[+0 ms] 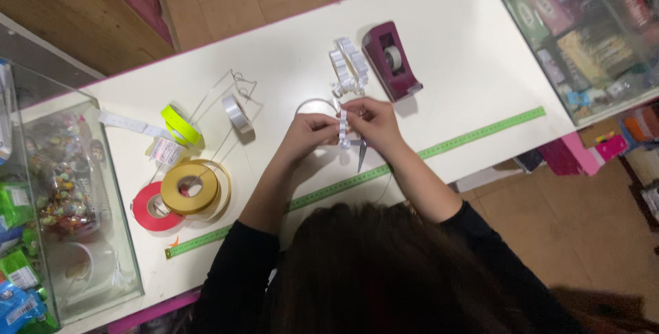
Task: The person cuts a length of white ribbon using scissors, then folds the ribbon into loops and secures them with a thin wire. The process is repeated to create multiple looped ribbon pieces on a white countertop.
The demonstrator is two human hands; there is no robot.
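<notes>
Both of my hands meet over the middle of the white table (453, 87). My left hand (307, 135) and my right hand (374, 122) pinch a short folded strip of white ribbon (342, 128) held upright between them. A pair of scissors (361, 155) lies on the table just below my right hand, blades pointing toward me. A finished bunch of looped white ribbon (347, 66) rests just beyond my hands. My dark hair and black sleeves fill the bottom of the view.
A maroon tape dispenser (390, 61) stands beyond my right hand. Ribbon rolls lie at left: silver (238, 114), yellow-green (180, 125), gold (192, 187) and red (152, 208). A green measuring tape (480, 131) runs along the front edge. Glass display cases (62, 197) flank the table.
</notes>
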